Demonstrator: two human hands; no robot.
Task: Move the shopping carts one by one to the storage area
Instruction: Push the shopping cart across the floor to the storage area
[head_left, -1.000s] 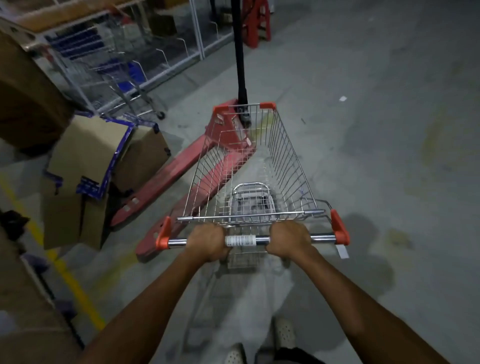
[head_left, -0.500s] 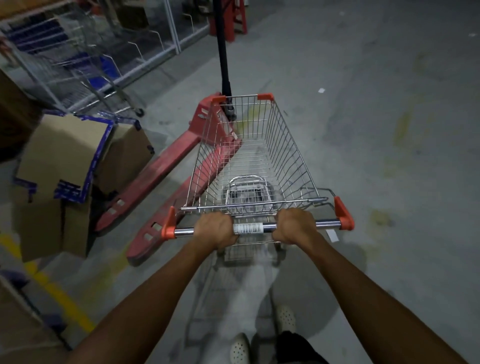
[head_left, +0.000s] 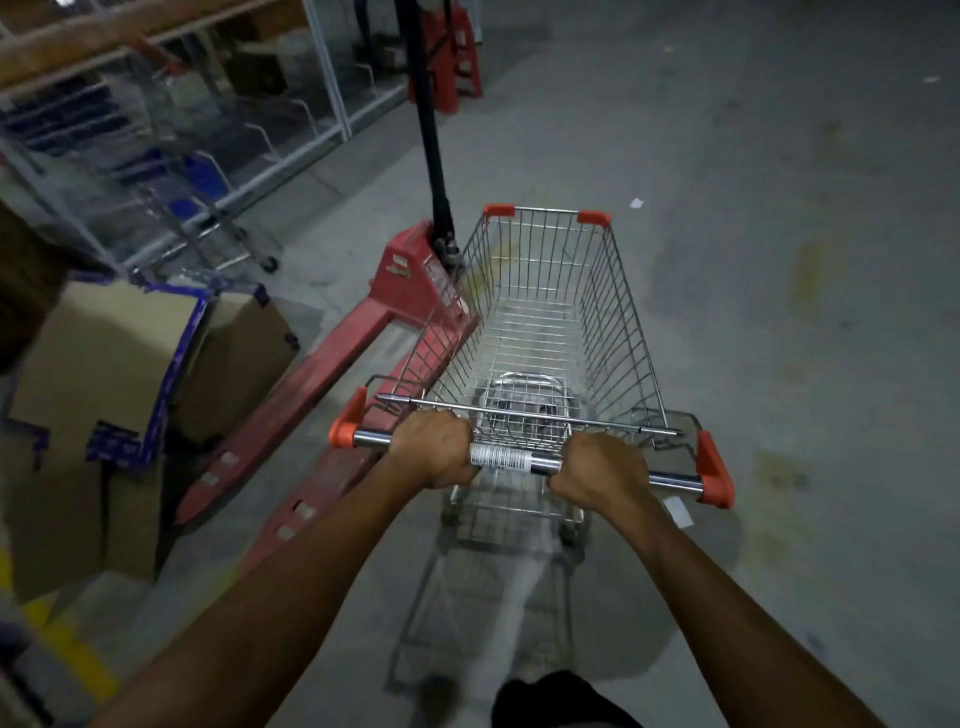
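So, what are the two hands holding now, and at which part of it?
Both hands grip the shopping cart by its chrome handle bar: the left hand left of the barcode label, the right hand right of it.

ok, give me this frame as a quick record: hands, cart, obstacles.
left hand: grips handle, left of label
right hand: grips handle, right of label
cart: wire basket, empty
pallet jack: red, close along cart's left side
boxes: cardboard, left of pallet jack
parked carts: upper left, by shelving
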